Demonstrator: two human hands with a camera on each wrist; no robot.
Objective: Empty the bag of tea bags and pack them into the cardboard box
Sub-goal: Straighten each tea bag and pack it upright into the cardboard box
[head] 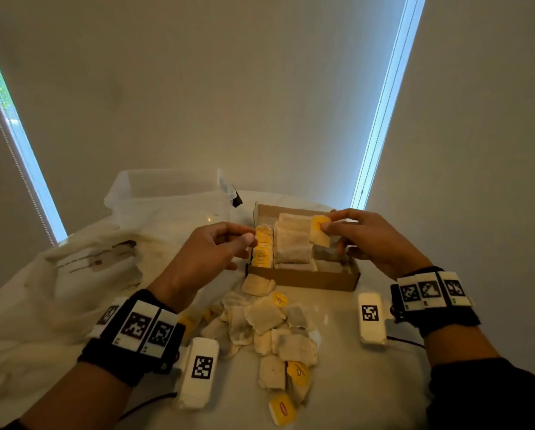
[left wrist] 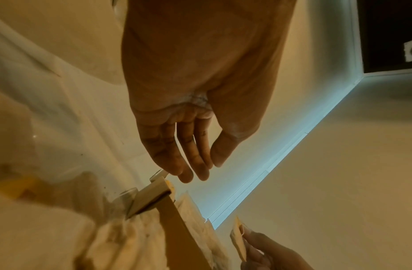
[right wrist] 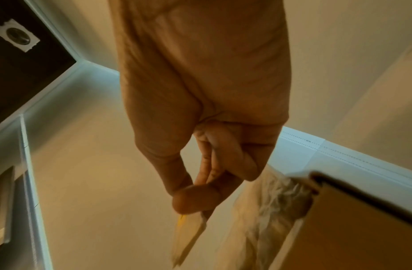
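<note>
The open cardboard box [head: 303,279] sits at mid-table, with rows of tea bags [head: 292,243] and yellow tags packed inside. Above its right half, my right hand [head: 325,225] pinches one tea bag [head: 319,234] with a yellow tag between thumb and fingers; the right wrist view shows the same pinch [right wrist: 191,197] on the tea bag [right wrist: 188,232]. My left hand [head: 250,238] hovers at the box's left edge, and its fingers [left wrist: 200,164] are nearly straight with nothing visible between them. A pile of loose tea bags [head: 275,330] lies in front of the box.
The limp cream cloth bag [head: 89,274] lies at the left of the white table [head: 368,383]. A clear plastic tub [head: 170,197] stands behind it. Two white marker blocks [head: 199,370] [head: 372,318] rest near my wrists. Window blinds fill the background.
</note>
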